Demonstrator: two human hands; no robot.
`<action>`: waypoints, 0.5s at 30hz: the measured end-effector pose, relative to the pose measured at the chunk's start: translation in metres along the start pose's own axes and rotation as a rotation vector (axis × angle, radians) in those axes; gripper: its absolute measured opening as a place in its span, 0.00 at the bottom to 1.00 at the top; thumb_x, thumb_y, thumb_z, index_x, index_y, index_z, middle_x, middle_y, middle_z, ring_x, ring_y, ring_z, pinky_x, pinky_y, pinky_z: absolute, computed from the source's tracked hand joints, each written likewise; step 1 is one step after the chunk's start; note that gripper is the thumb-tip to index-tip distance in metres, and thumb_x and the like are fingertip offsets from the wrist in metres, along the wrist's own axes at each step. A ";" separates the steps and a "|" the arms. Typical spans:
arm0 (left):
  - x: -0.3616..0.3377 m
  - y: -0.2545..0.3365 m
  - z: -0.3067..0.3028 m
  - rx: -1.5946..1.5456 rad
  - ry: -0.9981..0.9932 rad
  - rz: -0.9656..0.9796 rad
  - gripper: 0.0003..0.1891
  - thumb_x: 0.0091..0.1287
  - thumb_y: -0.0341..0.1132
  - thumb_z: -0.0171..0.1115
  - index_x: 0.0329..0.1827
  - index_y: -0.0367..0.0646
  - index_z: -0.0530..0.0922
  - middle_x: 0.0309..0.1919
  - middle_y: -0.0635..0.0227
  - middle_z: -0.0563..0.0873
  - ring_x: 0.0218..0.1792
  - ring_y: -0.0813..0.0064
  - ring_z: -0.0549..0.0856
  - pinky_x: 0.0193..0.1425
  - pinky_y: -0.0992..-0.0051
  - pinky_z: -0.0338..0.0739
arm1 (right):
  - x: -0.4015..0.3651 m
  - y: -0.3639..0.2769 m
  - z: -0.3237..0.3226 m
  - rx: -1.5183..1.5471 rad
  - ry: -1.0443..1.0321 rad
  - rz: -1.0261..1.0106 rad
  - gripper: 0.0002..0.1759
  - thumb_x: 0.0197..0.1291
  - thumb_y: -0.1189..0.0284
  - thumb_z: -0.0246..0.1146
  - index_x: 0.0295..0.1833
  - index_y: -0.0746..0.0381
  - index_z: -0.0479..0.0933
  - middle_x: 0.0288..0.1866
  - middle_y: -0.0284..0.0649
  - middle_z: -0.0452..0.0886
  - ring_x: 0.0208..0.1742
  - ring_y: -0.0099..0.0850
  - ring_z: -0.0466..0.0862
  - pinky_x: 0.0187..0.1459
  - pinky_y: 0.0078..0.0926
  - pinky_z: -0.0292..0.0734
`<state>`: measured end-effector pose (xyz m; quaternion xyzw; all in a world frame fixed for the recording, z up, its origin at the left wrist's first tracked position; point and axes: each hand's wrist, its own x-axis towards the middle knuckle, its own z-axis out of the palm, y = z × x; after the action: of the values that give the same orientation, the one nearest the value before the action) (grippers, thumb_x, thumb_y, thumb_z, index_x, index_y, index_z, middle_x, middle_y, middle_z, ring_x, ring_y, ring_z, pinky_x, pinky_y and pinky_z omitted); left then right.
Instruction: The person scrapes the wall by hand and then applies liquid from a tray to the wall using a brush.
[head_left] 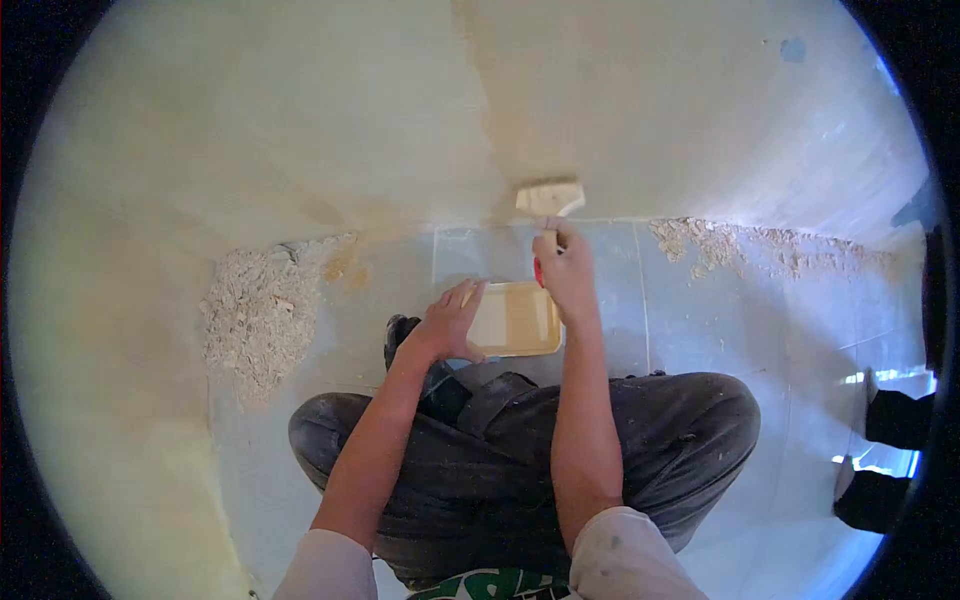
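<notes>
My right hand (565,275) grips a wide paintbrush (550,198) by its handle. The bristles press against the foot of the cream wall, right in the corner where two walls meet. My left hand (450,322) holds the left rim of a small rectangular paint tray (515,320) filled with cream paint. The tray hovers above the tiled floor, just in front of my knees. I am crouched low, with my grey trousers below both arms.
Heaps of scraped plaster debris (262,315) lie on the floor by the left wall and along the right wall base (770,248). Pale floor tiles (720,320) stretch to the right. Another person's dark shoes (880,460) stand at the right edge.
</notes>
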<state>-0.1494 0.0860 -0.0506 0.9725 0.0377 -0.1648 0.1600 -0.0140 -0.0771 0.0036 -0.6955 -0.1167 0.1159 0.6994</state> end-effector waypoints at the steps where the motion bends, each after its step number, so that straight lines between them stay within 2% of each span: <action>1: 0.000 -0.003 0.003 -0.012 0.006 0.013 0.70 0.33 0.51 0.83 0.79 0.48 0.43 0.75 0.50 0.55 0.72 0.47 0.61 0.73 0.51 0.60 | -0.003 -0.017 -0.002 0.000 -0.011 -0.003 0.14 0.60 0.73 0.59 0.51 0.65 0.78 0.31 0.32 0.77 0.26 0.18 0.72 0.25 0.21 0.68; 3: 0.002 -0.005 0.007 -0.007 0.009 -0.001 0.70 0.33 0.52 0.82 0.79 0.48 0.43 0.75 0.50 0.55 0.73 0.47 0.60 0.73 0.51 0.60 | -0.010 -0.054 -0.011 0.044 -0.044 -0.150 0.12 0.60 0.75 0.58 0.48 0.65 0.78 0.32 0.37 0.80 0.28 0.21 0.76 0.29 0.25 0.71; 6: 0.003 -0.005 0.008 0.008 0.009 0.000 0.70 0.33 0.53 0.82 0.79 0.48 0.43 0.75 0.49 0.54 0.73 0.46 0.60 0.74 0.52 0.59 | -0.019 -0.085 -0.024 0.049 -0.082 -0.269 0.08 0.65 0.74 0.58 0.47 0.64 0.77 0.32 0.35 0.78 0.29 0.19 0.75 0.29 0.22 0.71; 10: 0.004 -0.009 0.011 0.000 0.028 0.040 0.70 0.33 0.54 0.82 0.79 0.47 0.43 0.75 0.47 0.54 0.73 0.45 0.60 0.74 0.53 0.58 | -0.018 -0.086 -0.023 0.254 -0.136 -0.273 0.07 0.69 0.71 0.58 0.46 0.62 0.76 0.31 0.32 0.75 0.29 0.17 0.74 0.27 0.18 0.69; 12: 0.004 -0.010 0.013 -0.008 0.034 0.044 0.71 0.33 0.54 0.82 0.79 0.46 0.43 0.75 0.47 0.54 0.73 0.45 0.60 0.74 0.53 0.59 | -0.014 -0.075 -0.016 0.374 -0.127 -0.132 0.07 0.71 0.68 0.57 0.45 0.59 0.76 0.28 0.30 0.72 0.24 0.15 0.70 0.22 0.13 0.64; 13: 0.005 -0.011 0.013 -0.014 0.040 0.052 0.71 0.33 0.54 0.82 0.79 0.46 0.43 0.75 0.47 0.54 0.73 0.45 0.60 0.74 0.53 0.59 | -0.011 -0.065 -0.013 0.372 -0.125 -0.133 0.07 0.71 0.68 0.57 0.45 0.59 0.76 0.28 0.30 0.72 0.24 0.15 0.70 0.22 0.13 0.64; 15: 0.002 -0.004 0.005 -0.017 0.004 0.033 0.70 0.34 0.54 0.82 0.79 0.45 0.43 0.75 0.46 0.54 0.73 0.45 0.58 0.75 0.53 0.57 | -0.004 -0.041 -0.006 0.508 -0.089 -0.050 0.06 0.71 0.68 0.57 0.44 0.58 0.76 0.25 0.27 0.69 0.19 0.14 0.66 0.17 0.13 0.56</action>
<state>-0.1492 0.0880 -0.0565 0.9720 0.0236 -0.1597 0.1710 -0.0159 -0.0840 0.0447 -0.4888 -0.1315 0.1546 0.8485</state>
